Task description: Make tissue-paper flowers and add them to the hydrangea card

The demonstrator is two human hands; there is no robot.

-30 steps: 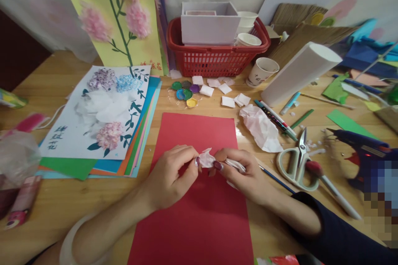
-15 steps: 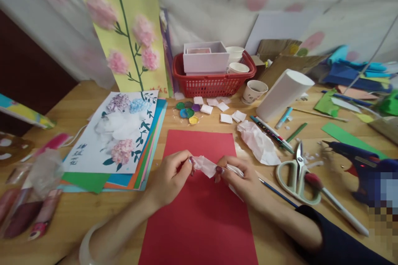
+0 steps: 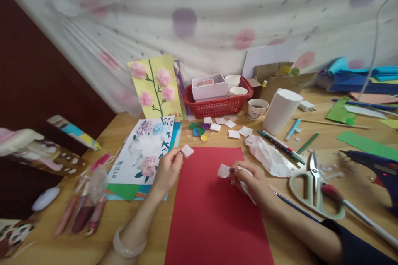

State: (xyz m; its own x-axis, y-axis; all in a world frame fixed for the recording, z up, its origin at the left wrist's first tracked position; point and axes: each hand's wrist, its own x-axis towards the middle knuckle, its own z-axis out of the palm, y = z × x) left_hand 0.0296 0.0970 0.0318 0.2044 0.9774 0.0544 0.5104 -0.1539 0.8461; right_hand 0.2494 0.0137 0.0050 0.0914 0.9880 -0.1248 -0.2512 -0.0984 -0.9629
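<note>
My left hand [image 3: 169,169], closed in a pinch, holds a small white piece of tissue paper [image 3: 188,150] above the upper left edge of a red sheet of paper [image 3: 214,215]. Over the right part of that sheet, my right hand [image 3: 248,178] pinches another white tissue piece [image 3: 223,170] between thumb and finger. More folded white tissue [image 3: 248,192] shows under its curled fingers, partly hidden by the hand. A crumpled tissue [image 3: 267,157] lies on the table beyond my right hand. Several small white folded squares [image 3: 234,134] lie past the red sheet.
On the left are flower artwork [image 3: 124,165] over coloured paper and plastic-wrapped items [image 3: 83,211]. Paint caps [image 3: 199,131], a red basket [image 3: 214,107], a paper cup [image 3: 257,109] and a paper roll [image 3: 282,112] stand behind. Scissors [image 3: 314,190], brushes and a glue gun [image 3: 370,165] lie right.
The hands have moved apart: tissue that was stretched between them is now in two separate pieces, one in each hand. The view has shifted left and up.
</note>
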